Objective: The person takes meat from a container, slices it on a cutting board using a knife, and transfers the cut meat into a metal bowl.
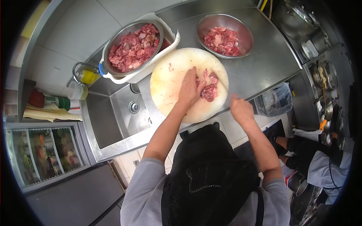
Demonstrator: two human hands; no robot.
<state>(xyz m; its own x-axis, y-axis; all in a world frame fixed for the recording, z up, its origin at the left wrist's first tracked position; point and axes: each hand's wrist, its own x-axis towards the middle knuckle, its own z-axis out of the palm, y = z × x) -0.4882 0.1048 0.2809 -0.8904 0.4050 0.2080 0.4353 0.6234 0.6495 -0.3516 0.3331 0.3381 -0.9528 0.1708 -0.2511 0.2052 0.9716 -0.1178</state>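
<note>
A round white cutting board (166,92) lies on the steel counter, with several pieces of raw red meat (209,92) on its right half. My left hand (189,89) rests on the board just left of these pieces, fingers stretched out and thumb against the meat. Off the board's lower right edge, my right hand (241,109) is closed in a fist; what it grips, if anything, I cannot make out. Beyond the board stands a steel bowl (245,34) with cut meat in it. A larger steel bowl (161,37) heaped with meat sits in a white tub (174,44).
Left of the board is a steel sink (109,120), with a bottle of yellow liquid (89,76) behind it. A plastic-lined bin (275,101) hangs by the counter's right edge. Another person (324,169) stands at the right, near pans. A glass-fronted fridge (45,154) is at left.
</note>
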